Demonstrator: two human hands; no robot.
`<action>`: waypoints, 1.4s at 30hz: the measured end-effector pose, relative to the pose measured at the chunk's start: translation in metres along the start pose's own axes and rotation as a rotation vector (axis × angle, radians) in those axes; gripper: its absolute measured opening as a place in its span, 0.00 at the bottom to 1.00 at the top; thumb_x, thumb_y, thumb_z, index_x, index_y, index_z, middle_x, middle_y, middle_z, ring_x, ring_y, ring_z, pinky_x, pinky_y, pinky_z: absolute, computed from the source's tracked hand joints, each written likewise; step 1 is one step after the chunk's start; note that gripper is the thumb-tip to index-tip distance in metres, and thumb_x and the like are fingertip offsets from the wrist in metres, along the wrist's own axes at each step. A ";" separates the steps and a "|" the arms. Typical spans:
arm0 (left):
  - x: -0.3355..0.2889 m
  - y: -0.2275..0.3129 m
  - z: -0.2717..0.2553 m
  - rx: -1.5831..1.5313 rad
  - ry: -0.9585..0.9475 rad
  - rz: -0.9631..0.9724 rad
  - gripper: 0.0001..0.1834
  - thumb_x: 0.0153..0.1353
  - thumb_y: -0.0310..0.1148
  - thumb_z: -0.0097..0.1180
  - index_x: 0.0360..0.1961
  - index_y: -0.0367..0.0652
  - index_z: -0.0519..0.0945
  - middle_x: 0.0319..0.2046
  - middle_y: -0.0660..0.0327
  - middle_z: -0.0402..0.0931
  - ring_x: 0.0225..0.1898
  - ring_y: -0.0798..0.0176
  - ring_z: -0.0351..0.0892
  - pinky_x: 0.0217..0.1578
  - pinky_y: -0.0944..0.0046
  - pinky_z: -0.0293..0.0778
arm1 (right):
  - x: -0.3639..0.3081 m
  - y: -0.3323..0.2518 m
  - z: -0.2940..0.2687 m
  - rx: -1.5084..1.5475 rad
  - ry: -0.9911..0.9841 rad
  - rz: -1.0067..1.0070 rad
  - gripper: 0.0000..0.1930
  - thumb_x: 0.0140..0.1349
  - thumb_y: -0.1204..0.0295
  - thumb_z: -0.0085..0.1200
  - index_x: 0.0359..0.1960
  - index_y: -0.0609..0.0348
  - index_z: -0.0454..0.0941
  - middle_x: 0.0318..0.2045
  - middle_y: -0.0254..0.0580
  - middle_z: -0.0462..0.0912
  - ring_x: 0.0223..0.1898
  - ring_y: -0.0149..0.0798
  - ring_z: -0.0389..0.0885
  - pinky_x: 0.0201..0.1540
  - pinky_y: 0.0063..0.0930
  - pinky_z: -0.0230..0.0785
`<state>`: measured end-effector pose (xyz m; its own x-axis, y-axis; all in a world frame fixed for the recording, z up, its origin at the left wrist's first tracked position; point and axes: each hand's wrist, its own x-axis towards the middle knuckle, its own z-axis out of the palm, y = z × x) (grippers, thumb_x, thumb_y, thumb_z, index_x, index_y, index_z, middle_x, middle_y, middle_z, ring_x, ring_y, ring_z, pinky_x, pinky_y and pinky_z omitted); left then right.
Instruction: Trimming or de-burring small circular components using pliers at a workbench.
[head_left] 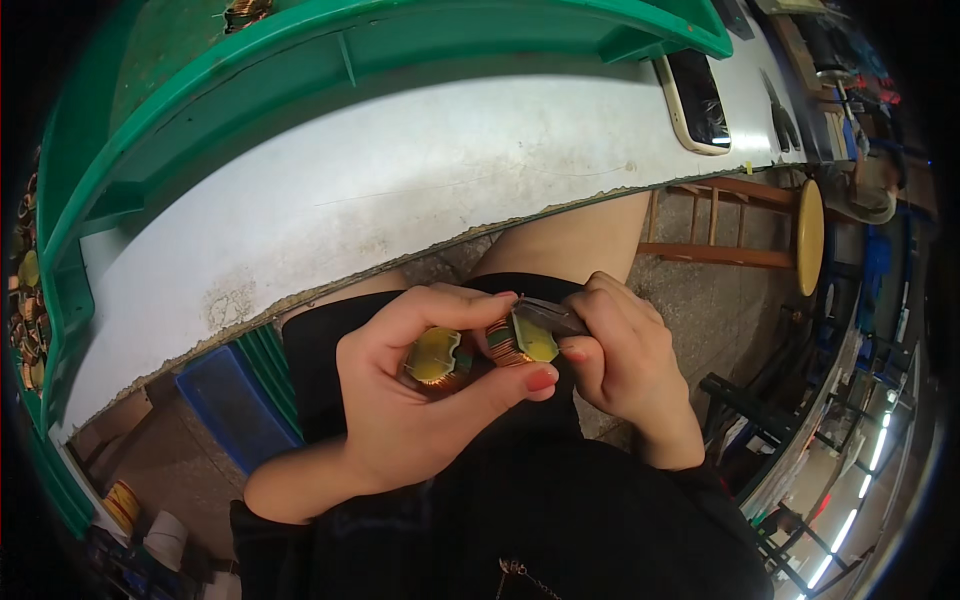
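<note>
Above my lap, my left hand is closed around two copper-wound coils. One coil, with a yellow-green base plate, is pinched between its thumb and fingers. A second coil of the same kind rests deeper in the palm, its plate facing up and thin wire ends sticking out. My right hand grips a dark-jawed pair of pliers, whose handles are hidden in the fist. The jaws lie across the top of the pinched coil's plate, near the left fingertips. Whether they grip a wire is too small to tell.
Beyond my lap runs a white worktable with a chipped edge. On it stand a large green tray and a phone. More coils lie at far left. A wooden stool stands right, a blue bin below left.
</note>
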<state>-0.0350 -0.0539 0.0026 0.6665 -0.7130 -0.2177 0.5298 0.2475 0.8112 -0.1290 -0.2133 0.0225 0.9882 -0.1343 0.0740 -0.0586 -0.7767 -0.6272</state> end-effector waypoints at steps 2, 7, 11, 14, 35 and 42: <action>0.000 0.000 0.001 0.012 -0.007 0.008 0.22 0.43 0.16 0.66 0.43 0.32 0.75 0.35 0.56 0.77 0.33 0.67 0.76 0.37 0.74 0.73 | -0.002 0.004 0.003 -0.032 0.035 -0.033 0.09 0.57 0.69 0.54 0.30 0.62 0.70 0.23 0.42 0.69 0.23 0.42 0.67 0.28 0.28 0.64; 0.001 0.000 0.001 0.051 -0.029 0.019 0.22 0.42 0.15 0.66 0.42 0.31 0.75 0.35 0.56 0.77 0.33 0.67 0.76 0.37 0.73 0.73 | -0.004 0.009 0.007 -0.129 0.122 -0.111 0.09 0.57 0.69 0.54 0.31 0.63 0.71 0.23 0.42 0.69 0.23 0.41 0.66 0.27 0.27 0.64; 0.005 0.001 -0.002 0.078 -0.032 -0.007 0.21 0.43 0.14 0.65 0.41 0.32 0.76 0.36 0.55 0.77 0.33 0.67 0.77 0.38 0.73 0.73 | -0.003 0.003 0.006 -0.129 0.086 -0.062 0.09 0.57 0.70 0.54 0.32 0.63 0.71 0.24 0.42 0.69 0.24 0.41 0.66 0.28 0.26 0.63; 0.007 0.006 -0.002 -0.151 -0.018 -0.162 0.22 0.43 0.14 0.65 0.42 0.33 0.75 0.36 0.54 0.77 0.34 0.65 0.78 0.38 0.71 0.75 | 0.001 -0.007 0.005 0.096 0.069 0.135 0.09 0.58 0.69 0.52 0.33 0.64 0.71 0.26 0.43 0.70 0.26 0.41 0.67 0.31 0.27 0.64; 0.000 0.009 -0.003 -0.106 0.008 -0.046 0.23 0.41 0.14 0.66 0.42 0.34 0.76 0.40 0.52 0.78 0.36 0.64 0.79 0.40 0.71 0.75 | -0.021 -0.003 -0.003 0.069 0.032 0.062 0.13 0.59 0.64 0.50 0.34 0.64 0.72 0.31 0.44 0.73 0.31 0.43 0.68 0.39 0.30 0.64; 0.004 0.004 -0.007 0.127 -0.115 0.069 0.21 0.41 0.15 0.67 0.39 0.33 0.78 0.40 0.51 0.78 0.36 0.65 0.78 0.40 0.71 0.74 | -0.011 -0.006 -0.001 0.094 0.043 -0.003 0.13 0.59 0.63 0.51 0.33 0.64 0.72 0.31 0.43 0.72 0.30 0.42 0.67 0.38 0.29 0.64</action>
<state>-0.0265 -0.0510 0.0006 0.6312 -0.7689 -0.1014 0.4094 0.2193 0.8856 -0.1395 -0.2079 0.0256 0.9813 -0.1599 0.1073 -0.0406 -0.7163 -0.6966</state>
